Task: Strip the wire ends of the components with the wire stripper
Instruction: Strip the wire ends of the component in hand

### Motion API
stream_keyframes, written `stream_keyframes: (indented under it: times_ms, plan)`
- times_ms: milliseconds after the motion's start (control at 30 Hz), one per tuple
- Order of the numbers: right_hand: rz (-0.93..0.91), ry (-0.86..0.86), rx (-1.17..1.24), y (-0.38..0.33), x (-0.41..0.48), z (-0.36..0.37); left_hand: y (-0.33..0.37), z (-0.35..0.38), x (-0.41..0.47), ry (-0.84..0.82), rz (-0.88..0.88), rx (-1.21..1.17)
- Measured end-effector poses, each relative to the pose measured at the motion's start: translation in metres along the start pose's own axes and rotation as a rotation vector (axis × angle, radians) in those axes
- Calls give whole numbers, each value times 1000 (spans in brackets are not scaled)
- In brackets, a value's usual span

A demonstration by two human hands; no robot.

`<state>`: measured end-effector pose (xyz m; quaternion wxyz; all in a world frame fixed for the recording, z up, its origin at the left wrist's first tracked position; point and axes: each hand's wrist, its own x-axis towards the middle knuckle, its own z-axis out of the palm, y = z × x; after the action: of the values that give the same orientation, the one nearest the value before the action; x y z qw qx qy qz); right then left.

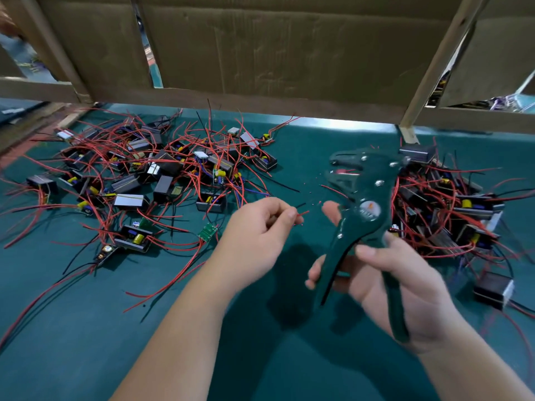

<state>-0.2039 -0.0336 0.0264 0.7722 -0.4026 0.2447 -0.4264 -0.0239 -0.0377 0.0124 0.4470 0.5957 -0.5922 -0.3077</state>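
The green wire stripper is held up in the middle right of the frame, its handles gripped by the right hand. Red and black wire ends are pinched by the left hand, near the tool's mouth but not yet inside it. Tiny red bits are seen on the desk, so some ends seem done. A left pile and a right pile of components are spread out; which one is finished cannot be told.

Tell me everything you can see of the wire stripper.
The wire stripper is dark green and glossy, with silver rivets and a round orange-and-white label near its pivot. It is roughly upright above the mat, head pointing up and left, jaws apparently parted. The right hand grips its two long handles; nothing else touches it.
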Motion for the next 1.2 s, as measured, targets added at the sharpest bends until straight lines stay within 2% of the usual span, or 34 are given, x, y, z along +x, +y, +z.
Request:
stream_keyframes:
  times_ms: [167,433,567,667,700,800,900,1000,1100,1200]
  plan:
    - [84,33,-68,7,0,1,2,5,-2,-49,21,78]
    - [-2,98,-44,1,2,-2,1,2,0,16,15,192]
    - [-21,112,-71,5,1,1,-5,-2,2,23,-40,275]
    - [-64,166,-67,-3,4,-6,-11,-13,6,42,-157,359]
    - [-77,165,-52,-6,4,-9,-12,-16,8,80,-204,252]
    - [-57,101,-33,-10,4,-10,-4,-21,14,227,-336,-453]
    - [15,-7,-7,-4,0,-3,7,-21,12,207,-404,-945]
    - [90,-65,55,3,-2,0,14,-19,11,173,-441,-1166]
    - [191,-135,84,4,-3,4,19,-8,5,205,-384,-1370]
    - [258,-253,68,4,-4,9,23,3,-1,98,-317,-1401]
